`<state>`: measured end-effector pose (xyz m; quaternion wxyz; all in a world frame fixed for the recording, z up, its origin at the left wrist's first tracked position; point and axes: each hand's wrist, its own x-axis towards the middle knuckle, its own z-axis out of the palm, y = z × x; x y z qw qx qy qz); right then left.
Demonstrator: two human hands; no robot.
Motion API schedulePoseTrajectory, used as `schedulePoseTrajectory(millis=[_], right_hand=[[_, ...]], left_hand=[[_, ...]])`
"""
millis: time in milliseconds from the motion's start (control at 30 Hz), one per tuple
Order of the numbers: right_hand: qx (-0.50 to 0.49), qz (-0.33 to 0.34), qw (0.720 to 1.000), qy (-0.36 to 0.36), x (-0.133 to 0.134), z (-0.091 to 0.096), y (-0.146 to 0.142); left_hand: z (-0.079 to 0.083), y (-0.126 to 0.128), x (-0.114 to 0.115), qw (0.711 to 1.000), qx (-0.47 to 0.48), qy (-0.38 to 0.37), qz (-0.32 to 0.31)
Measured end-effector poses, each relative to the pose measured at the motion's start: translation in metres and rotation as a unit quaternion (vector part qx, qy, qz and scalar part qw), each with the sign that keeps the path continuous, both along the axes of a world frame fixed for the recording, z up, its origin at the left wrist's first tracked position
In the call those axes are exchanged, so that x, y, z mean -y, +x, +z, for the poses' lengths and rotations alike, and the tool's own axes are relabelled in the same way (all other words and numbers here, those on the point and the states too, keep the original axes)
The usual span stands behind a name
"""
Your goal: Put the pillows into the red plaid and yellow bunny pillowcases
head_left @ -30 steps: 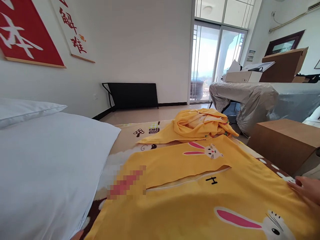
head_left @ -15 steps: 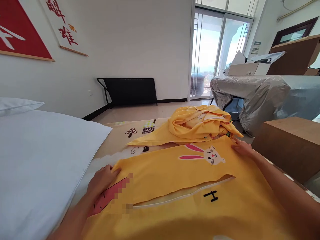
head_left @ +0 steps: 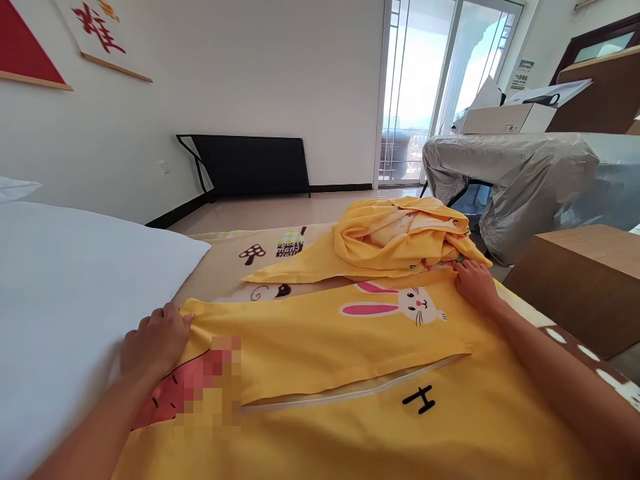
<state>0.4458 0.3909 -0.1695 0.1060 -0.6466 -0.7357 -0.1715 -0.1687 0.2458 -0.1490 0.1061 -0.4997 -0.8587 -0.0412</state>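
A yellow fabric cover (head_left: 320, 360) lies spread in front of me, printed with a rabbit face, a letter H and a pink patch. A long slit with a white edging crosses it and gapes slightly. My left hand (head_left: 159, 340) is closed on its far left corner, beside the white bedding. At the far right corner, my right hand (head_left: 475, 283) grips the cover's edge, with the fingertips partly hidden. Just beyond lies a bunched yellow cloth (head_left: 380, 243) with similar rabbit prints, close to my right fingers.
Puffy white bedding (head_left: 75, 280) fills the left side. Beneath everything is a beige patterned blanket (head_left: 220, 260). A cardboard box (head_left: 575, 287) stands at the right, near a plastic-covered table (head_left: 510, 160) bearing boxes. A black folded frame (head_left: 250, 165) leans against the wall.
My left hand has moved left and slightly up, pulling its corner outward, so the far edge is tauter. My right hand has shifted slightly left and up. The view has tilted down.
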Motion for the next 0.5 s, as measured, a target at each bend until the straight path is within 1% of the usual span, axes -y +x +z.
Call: schedulePoseTrajectory(millis=[67,133,200,233,300,333,367,400,433,467,500], right_hand=[[0.003,0.018,1.000,-0.012,0.010,-0.003,-0.012],[0.005,0.052,0.998,-0.031,0.020,-0.003,-0.028],[0.003,0.106,0.992,-0.061,0.032,-0.001,-0.055],[0.002,0.139,0.987,-0.078,0.039,0.001,-0.072],[0.001,0.211,0.971,-0.110,0.058,0.002,-0.114],[-0.001,0.245,0.961,-0.125,0.069,0.002,-0.137],[-0.006,0.288,0.947,-0.144,0.080,0.001,-0.160],[-0.043,0.345,0.917,-0.197,0.090,-0.001,-0.180],[-0.072,0.376,0.892,-0.240,0.098,-0.003,-0.197],[-0.089,0.395,0.872,-0.273,0.103,-0.007,-0.208],[-0.100,0.406,0.859,-0.295,0.105,-0.010,-0.213]], left_hand=[[-0.006,0.013,0.006,0.999,-0.042,0.023,-0.020],[-0.011,0.035,0.009,0.995,-0.057,0.032,-0.076],[-0.015,0.068,0.010,0.988,-0.024,0.001,-0.151],[-0.016,0.089,0.011,0.982,0.025,-0.045,-0.180],[-0.018,0.133,0.011,0.950,0.110,-0.100,-0.275],[-0.020,0.155,0.012,0.936,0.124,-0.116,-0.309],[-0.021,0.174,0.012,0.926,0.133,-0.128,-0.329],[-0.023,0.189,0.013,0.919,0.140,-0.136,-0.343],[-0.025,0.199,0.014,0.914,0.144,-0.141,-0.351],[-0.026,0.203,0.015,0.913,0.145,-0.141,-0.353],[-0.028,0.201,0.018,0.915,0.145,-0.139,-0.349]])
